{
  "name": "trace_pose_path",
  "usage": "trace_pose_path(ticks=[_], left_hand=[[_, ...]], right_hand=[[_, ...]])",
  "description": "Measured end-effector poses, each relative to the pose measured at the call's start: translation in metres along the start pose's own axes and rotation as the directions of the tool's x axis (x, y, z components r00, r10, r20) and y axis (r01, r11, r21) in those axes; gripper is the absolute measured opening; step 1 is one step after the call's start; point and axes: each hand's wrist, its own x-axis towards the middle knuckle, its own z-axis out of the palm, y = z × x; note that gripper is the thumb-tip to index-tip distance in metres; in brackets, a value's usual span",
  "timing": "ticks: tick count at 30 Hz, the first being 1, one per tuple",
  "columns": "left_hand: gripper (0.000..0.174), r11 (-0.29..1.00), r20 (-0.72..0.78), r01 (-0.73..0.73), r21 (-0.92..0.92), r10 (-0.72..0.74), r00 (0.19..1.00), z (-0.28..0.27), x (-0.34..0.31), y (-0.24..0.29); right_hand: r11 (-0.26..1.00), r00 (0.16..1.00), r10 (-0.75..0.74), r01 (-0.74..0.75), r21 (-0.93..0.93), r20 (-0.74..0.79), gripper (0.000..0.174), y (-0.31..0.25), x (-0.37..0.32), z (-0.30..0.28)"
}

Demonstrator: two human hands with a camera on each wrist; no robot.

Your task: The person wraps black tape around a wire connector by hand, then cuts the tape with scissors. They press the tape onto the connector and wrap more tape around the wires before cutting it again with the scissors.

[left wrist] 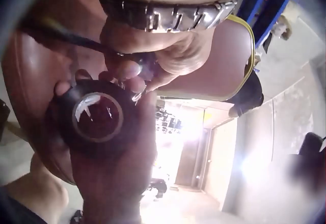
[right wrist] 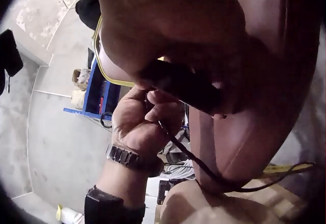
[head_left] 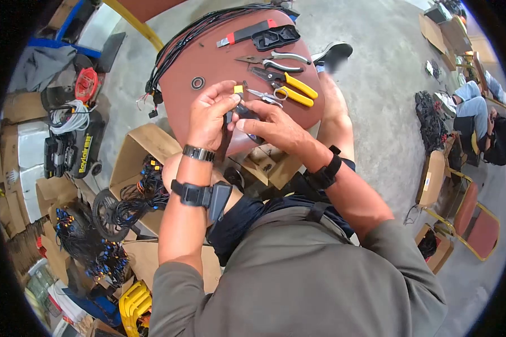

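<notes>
1. Black electrical-tape roll (left wrist: 60, 124): a glossy ring with a pale inner core. It is held just above the near edge of the reddish-brown round seat top (head_left: 208, 62), between the two hands.
2. Right hand (head_left: 272, 128): its fingers are curled round the roll and grasp it by the rim. The right wrist view shows the roll pressed under the fingers, close to the lens.
3. Left hand (head_left: 208, 115): thumb and fingertips are clenched in a pinch on a thin black wire (right wrist: 183, 150). The wire trails down from the pinch and off under the seat edge.
4. Step in hand, as judged: the wire is being bound with tape. The roll touches the pinched stretch of wire, but the tape's free end is hidden between the fingers.
5. Next move, as judged: it calls for a firm left-hand pinch to hold the wire taut. The right hand must pass the roll round the wire under even tension, with each turn overlapping the one before.
6. Tools on the seat top, untouched and well apart from the hands' work: yellow-handled pliers (head_left: 295, 90), silver long-nose pliers (head_left: 278, 60), small scissors (head_left: 267, 96) and a red-and-black utility knife (head_left: 247, 32).
7. Black cable harness (head_left: 174, 45): it is draped along the seat's far left edge.
</notes>
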Motion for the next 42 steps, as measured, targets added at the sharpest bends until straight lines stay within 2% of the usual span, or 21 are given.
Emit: trace_pose_path(ticks=[2, 3, 6, 11, 16, 18, 21, 24, 26, 30, 31, 34, 35, 38, 39, 42], left_hand=[[0.034, 0.999, -0.03, -0.025, -0.042, 0.024, 0.999, 0.005, -0.005, 0.001], [0.041, 0.998, 0.031, -0.031, -0.048, 0.032, 0.999, 0.001, -0.008, 0.0], [0.053, 0.992, 0.056, -0.127, -0.021, 0.128, 0.99, 0.001, -0.021, -0.006], [0.074, 0.975, 0.091, -0.212, 0.069, 0.206, 0.974, 0.001, -0.049, -0.01], [0.072, 0.977, 0.053, -0.203, 0.058, 0.2, 0.978, 0.015, -0.074, -0.013], [0.071, 0.98, 0.047, -0.184, 0.081, 0.181, 0.982, 0.012, -0.078, -0.017], [0.069, 0.934, -0.012, -0.262, 0.244, 0.273, 0.962, 0.021, -0.084, -0.026], [0.065, 0.936, -0.002, -0.224, 0.271, 0.233, 0.972, 0.034, -0.095, -0.027], [0.059, 0.937, -0.024, -0.221, 0.269, 0.236, 0.972, 0.04, -0.099, -0.028], [0.052, 0.941, -0.06, -0.222, 0.256, 0.244, 0.968, 0.045, -0.1, -0.015], [0.052, 0.922, -0.039, -0.29, 0.257, 0.309, 0.95, 0.049, -0.1, -0.01], [0.052, 0.902, -0.059, -0.352, 0.248, 0.377, 0.924, 0.058, -0.095, 0.009], [0.053, 0.9, -0.033, -0.326, 0.291, 0.35, 0.936, 0.054, -0.092, 0.018], [0.054, 0.889, -0.06, -0.357, 0.285, 0.389, 0.919, 0.059, -0.079, 0.028], [0.054, 0.886, -0.09, -0.364, 0.287, 0.403, 0.911, 0.057, -0.073, 0.027], [0.054, 0.888, -0.108, -0.345, 0.306, 0.392, 0.914, 0.047, -0.056, 0.027]], right_hand=[[0.998, 0.999, 0.019, -0.021, -0.063, -0.032, 0.052, 0.004, -0.007, 0.002], [0.997, 0.997, 0.074, -0.074, 0.022, -0.031, 0.062, 0.007, -0.009, 0.004], [0.993, 0.995, 0.052, -0.06, -0.098, -0.087, 0.061, 0.009, -0.013, 0.009], [0.972, 0.994, -0.1, 0.088, -0.216, -0.045, 0.063, 0.012, -0.021, 0.007], [0.899, 0.954, -0.3, 0.274, -0.342, -0.026, 0.066, 0.02, -0.034, 0.008], [0.896, 0.961, -0.274, 0.244, -0.372, -0.03, 0.067, 0.019, -0.043, 0.009], [0.897, 0.972, -0.235, 0.205, -0.393, -0.028, 0.067, 0.017, -0.055, 0.012], [0.873, 0.977, -0.215, 0.186, -0.451, -0.012, 0.067, 0.013, -0.068, 0.01], [0.846, 0.977, -0.215, 0.195, -0.497, 0.017, 0.069, 0.013, -0.07, 0.007], [0.867, 0.949, -0.312, 0.305, -0.394, 0.049, 0.079, 0.016, -0.07, -0.008], [0.895, 0.93, -0.364, 0.363, -0.258, 0.046, 0.072, 0.017, -0.068, -0.013], [0.865, 0.95, -0.302, 0.236, -0.443, -0.083, 0.06, -0.001, -0.061, -0.04], [0.877, 0.953, -0.274, 0.193, -0.441, -0.128, 0.047, 0.0, -0.053, -0.051], [0.684, 0.883, -0.449, 0.24, -0.688, -0.138, 0.038, -0.001, -0.027, -0.081], [0.613, 0.848, -0.518, 0.279, -0.739, -0.11, 0.029, -0.007, -0.02, -0.088], [0.542, 0.932, -0.361, 0.179, -0.821, -0.035, 0.022, -0.019, 0.001, -0.099]])
